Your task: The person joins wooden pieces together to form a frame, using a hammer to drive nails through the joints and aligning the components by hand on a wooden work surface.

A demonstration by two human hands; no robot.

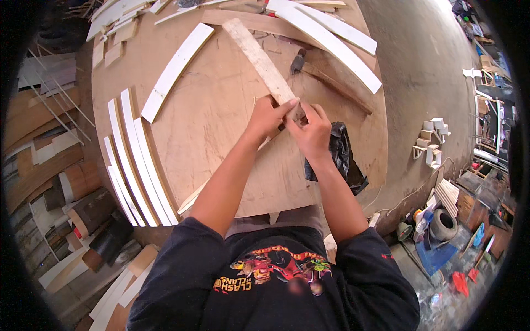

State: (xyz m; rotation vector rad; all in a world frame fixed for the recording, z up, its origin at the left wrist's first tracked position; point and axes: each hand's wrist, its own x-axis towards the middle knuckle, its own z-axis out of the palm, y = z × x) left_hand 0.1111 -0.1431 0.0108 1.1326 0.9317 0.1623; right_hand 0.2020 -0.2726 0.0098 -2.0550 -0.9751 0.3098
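Note:
A long pale wooden strip (pixel 259 58) lies on the round plywood tabletop (pixel 215 116), running from the far middle toward me. My left hand (pixel 268 117) and my right hand (pixel 313 129) meet at its near end, fingers pinched on the wood. The right hand's fingers curl over the strip's end and hide what lies under them. Both forearms come up from the lower edge over the table's near rim.
Curved white strips (pixel 135 160) lie along the table's left rim, more (pixel 176 69) (pixel 331 41) farther back. A small dark tool (pixel 298 60) rests beside the strip. A black plastic bag (pixel 342 154) sits at the right rim. Wood offcuts pile at the left; clutter covers the floor at the right.

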